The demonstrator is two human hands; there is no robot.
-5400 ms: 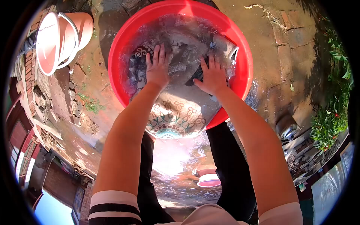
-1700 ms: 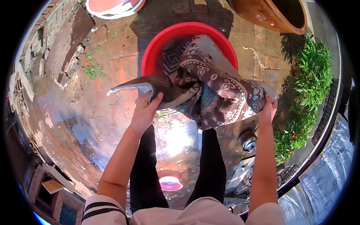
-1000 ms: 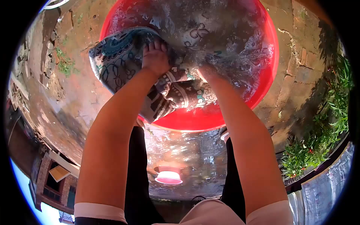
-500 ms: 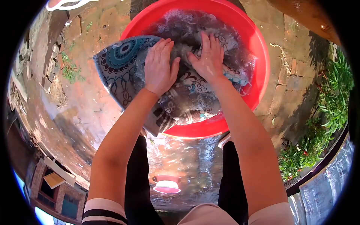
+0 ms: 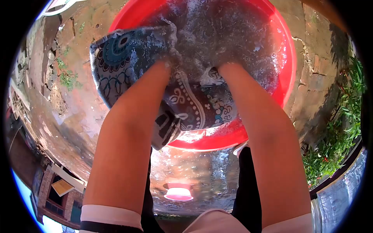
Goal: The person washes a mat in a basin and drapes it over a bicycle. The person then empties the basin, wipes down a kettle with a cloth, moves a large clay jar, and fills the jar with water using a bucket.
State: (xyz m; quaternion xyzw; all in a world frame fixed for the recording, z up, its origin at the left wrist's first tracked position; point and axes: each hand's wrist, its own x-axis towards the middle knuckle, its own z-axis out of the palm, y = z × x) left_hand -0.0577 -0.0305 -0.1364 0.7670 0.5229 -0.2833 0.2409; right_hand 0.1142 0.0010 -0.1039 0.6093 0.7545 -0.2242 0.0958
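A large red basin [image 5: 288, 58] holds murky, foamy water. In it lies a soaked patterned rug [image 5: 116, 50] with a blue medallion and bound edge, its left part hanging over the rim. Both my arms reach down into the water. My left wrist [image 5: 162, 69] enters beside the rug's blue part. My right wrist [image 5: 228, 69] goes under farther right, above a patterned fold. The water hides both hands, so neither the fingers nor any grip on the rug can be made out.
A small pink and white basin [image 5: 178, 193] stands on the wet ground near my legs. Another pale-rimmed container [image 5: 58, 8] shows at the upper left. Green plants [image 5: 330, 151] grow along the right side. Loose bricks and rubble [image 5: 23, 77] lie at the left.
Both hands, spread flat on the rug at the surface before, have sunk under the water. The rug's middle has gone down with them, and water now covers more of it.
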